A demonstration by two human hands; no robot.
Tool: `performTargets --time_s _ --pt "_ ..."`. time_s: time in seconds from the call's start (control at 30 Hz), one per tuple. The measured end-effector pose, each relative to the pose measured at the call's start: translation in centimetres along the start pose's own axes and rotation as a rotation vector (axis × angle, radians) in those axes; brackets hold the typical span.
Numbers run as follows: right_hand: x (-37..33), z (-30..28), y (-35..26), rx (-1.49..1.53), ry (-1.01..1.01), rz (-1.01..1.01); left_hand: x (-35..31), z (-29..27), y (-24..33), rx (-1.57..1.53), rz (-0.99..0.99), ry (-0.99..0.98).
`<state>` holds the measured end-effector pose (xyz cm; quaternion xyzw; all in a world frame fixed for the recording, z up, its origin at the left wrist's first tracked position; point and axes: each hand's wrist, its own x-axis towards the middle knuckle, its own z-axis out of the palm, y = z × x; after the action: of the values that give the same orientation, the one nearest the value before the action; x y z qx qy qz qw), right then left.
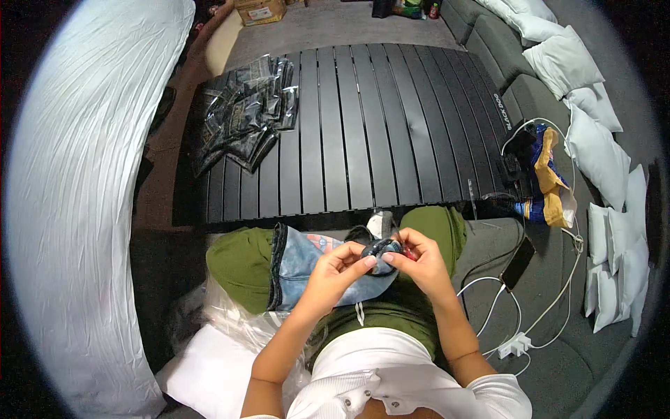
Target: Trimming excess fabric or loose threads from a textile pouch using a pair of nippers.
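Note:
Across my lap lies a blue, denim-like cloth piece (293,269) with a dark fuzzy edge and a pinkish print. My left hand (338,272) and my right hand (424,264) meet over its right end, thumbs close together. Between them they pinch a bunched, dark-edged part of the cloth. Something small and red (410,253) shows beside my right fingers; its kind is unclear. Just beyond the hands is a whitish object (380,222), partly hidden.
A black slatted table (363,126) stands in front of my knees, with several clear-wrapped dark packets (244,115) at its left. To the right, a phone (518,264), white cables and a charger (515,346) lie on the grey sofa (551,377), near white pillows (597,150).

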<state>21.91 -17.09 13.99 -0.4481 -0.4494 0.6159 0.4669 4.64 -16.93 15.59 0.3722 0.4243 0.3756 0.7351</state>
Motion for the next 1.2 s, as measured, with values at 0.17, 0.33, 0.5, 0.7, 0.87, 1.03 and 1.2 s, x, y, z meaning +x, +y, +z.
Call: performTargets --time_s 0.17,0.33,0.5,0.7,0.87,1.03,1.2 --pt "-0.8 -0.3 -0.1 0.036 0.261 -0.084 -0.3 0.2 0.6 -0.164 -0.124 0.019" --pt "-2.6 -1.0 -0.7 -0.079 0.345 -0.173 -0.8 0.4 0.7 -0.288 -0.274 0.005" --pt "-3.9 0.8 -3.4 -0.485 0.119 -0.073 -1.1 0.5 0.6 -0.284 -0.219 -0.008" --pt "-3.4 1.0 -3.8 -0.790 0.030 -0.172 -1.6 0.7 1.8 -0.044 -0.171 -0.077" --pt "-3.1 1.0 -4.3 -0.947 -0.011 -0.259 -1.9 0.2 1.7 -0.016 -0.154 -0.101" --pt "-2.9 0.7 -4.4 -1.083 -0.052 -0.329 -1.8 0.2 1.8 0.008 -0.131 -0.069" --pt "-2.6 0.4 -4.9 -1.146 -0.111 -0.345 -1.6 -0.8 2.1 0.060 -0.226 -0.162"
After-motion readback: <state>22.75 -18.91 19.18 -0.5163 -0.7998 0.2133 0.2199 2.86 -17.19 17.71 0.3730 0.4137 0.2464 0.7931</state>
